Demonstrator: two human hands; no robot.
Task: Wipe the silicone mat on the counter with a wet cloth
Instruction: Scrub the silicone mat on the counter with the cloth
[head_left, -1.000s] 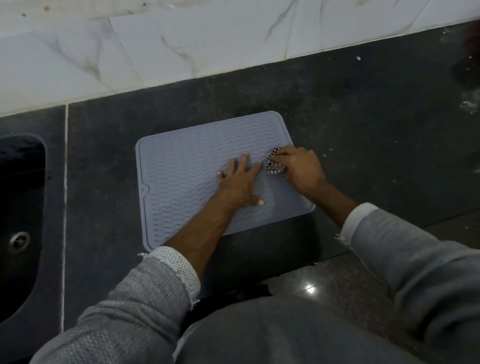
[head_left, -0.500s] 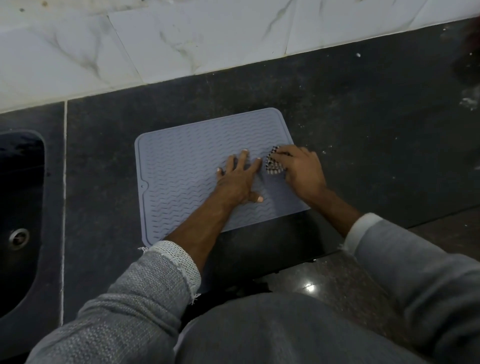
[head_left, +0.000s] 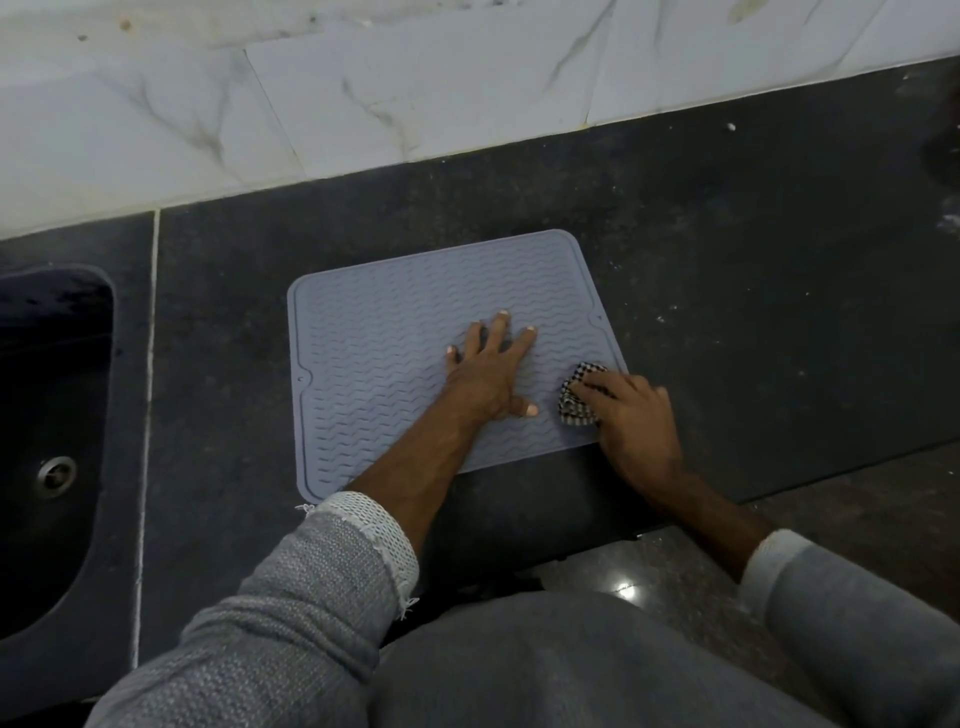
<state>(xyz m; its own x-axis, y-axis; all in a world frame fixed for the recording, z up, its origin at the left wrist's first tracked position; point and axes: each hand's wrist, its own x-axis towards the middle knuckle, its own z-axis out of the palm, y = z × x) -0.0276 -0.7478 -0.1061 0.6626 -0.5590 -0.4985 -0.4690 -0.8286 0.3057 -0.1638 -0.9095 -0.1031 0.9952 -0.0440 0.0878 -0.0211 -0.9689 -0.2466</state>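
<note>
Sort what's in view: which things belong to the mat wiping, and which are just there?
In the job: silicone mat; checked cloth; right hand gripping it; left hand flat on mat.
Just there: sink; drain; marble wall tiles.

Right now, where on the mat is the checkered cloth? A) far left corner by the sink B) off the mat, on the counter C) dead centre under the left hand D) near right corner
D: the right hand grips the checkered cloth at the near right corner of the mat, while the left hand lies flat at the middle.
</note>
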